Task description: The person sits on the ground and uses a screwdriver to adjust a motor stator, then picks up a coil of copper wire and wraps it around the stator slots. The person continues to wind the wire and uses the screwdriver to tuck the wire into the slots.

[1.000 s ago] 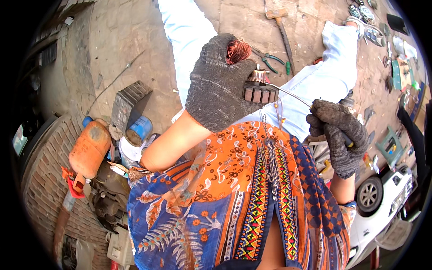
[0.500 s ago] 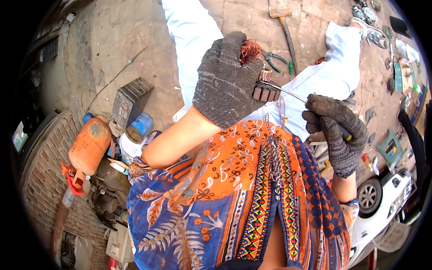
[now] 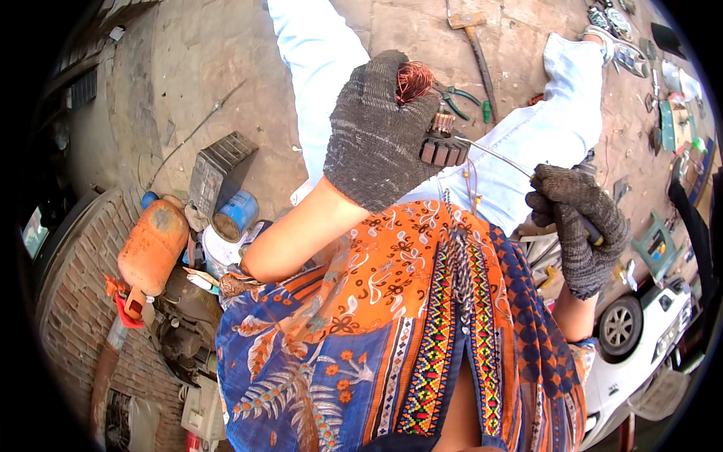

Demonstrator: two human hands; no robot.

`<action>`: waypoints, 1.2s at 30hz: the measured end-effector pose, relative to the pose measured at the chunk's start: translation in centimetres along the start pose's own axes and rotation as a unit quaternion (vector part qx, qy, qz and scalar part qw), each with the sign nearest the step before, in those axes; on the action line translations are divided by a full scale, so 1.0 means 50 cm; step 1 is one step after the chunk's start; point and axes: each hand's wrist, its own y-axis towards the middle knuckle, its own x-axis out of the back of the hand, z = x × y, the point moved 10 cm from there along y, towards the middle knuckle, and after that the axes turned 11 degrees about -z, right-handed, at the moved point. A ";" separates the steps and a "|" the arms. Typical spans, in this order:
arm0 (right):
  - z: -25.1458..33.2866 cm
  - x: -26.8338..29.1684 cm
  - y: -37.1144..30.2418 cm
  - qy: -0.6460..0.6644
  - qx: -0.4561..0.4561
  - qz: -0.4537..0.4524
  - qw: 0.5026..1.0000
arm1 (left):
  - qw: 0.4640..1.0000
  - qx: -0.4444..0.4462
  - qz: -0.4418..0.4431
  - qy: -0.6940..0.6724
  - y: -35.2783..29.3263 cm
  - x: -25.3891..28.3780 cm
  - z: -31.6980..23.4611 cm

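My left hand (image 3: 376, 139), in a dark knitted glove, is closed round a small motor core (image 3: 444, 150). Dark slotted blocks and a short copper winding show at the core's side. A loose tangle of copper wire (image 3: 415, 81) sticks out past the same hand's fingers. To the right, my gloved right hand (image 3: 581, 222) grips a screwdriver (image 3: 501, 156) by its dark and yellow handle. Its thin, bent-looking metal shaft reaches left to the core, with the tip at or against its edge; exact contact is hard to make out.
Green-handled pliers (image 3: 456, 98) and a hammer (image 3: 474, 34) lie on the paved ground between my legs. At left are an orange tank (image 3: 154, 245), a dark battery-like box (image 3: 213, 181) and a blue can (image 3: 236, 212). A green stool (image 3: 657, 245) and scattered parts are at right.
My right hand has moved a little right and down, drawing the screwdriver outward. The left hand has turned slightly, and the core with its copper wire has shifted with it.
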 end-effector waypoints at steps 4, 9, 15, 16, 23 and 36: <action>0.006 -0.012 -0.004 -0.067 0.026 0.045 0.996 | 0.995 0.070 0.036 -0.053 0.001 0.006 0.010; 0.019 -0.024 -0.005 -0.123 0.066 0.037 0.990 | 0.991 0.094 0.045 -0.085 -0.002 0.005 0.014; 0.009 -0.027 -0.005 -0.144 0.053 0.048 0.987 | 0.992 0.087 0.052 -0.076 -0.005 -0.002 0.019; -0.003 -0.023 -0.008 -0.116 0.021 0.031 0.993 | 0.992 0.085 0.059 -0.071 -0.006 -0.006 0.019; -0.005 -0.031 -0.008 -0.101 0.021 0.022 0.994 | 0.994 0.075 0.056 -0.058 -0.006 -0.007 0.017; -0.091 -0.024 -0.006 0.094 -0.079 0.034 0.992 | 0.980 0.102 0.112 -0.126 -0.013 -0.022 0.011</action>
